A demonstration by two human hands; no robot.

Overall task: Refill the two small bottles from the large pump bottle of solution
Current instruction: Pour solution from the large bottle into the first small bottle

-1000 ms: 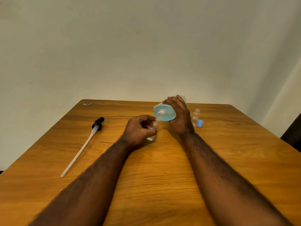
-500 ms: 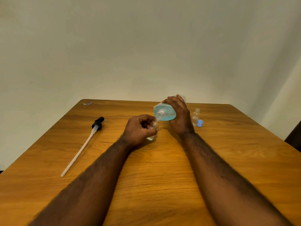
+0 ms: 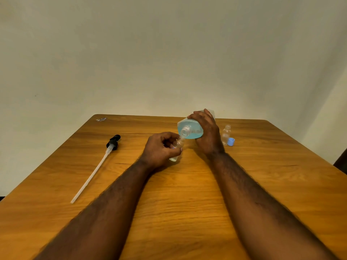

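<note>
My right hand (image 3: 207, 135) grips the large bottle (image 3: 189, 129) of blue solution, tipped on its side with its open neck pointing toward me. The neck meets the mouth of a small clear bottle (image 3: 176, 147), which my left hand (image 3: 159, 150) holds tilted just above the table; a little liquid shows at its bottom. A second small clear bottle (image 3: 226, 134) stands upright to the right of my right hand, with a blue cap (image 3: 231, 141) lying beside it.
The removed black pump head (image 3: 113, 142) with its long white tube lies on the wooden table (image 3: 178, 194) at the left. A small scrap (image 3: 101, 119) sits at the table's far left corner. A pale wall rises behind.
</note>
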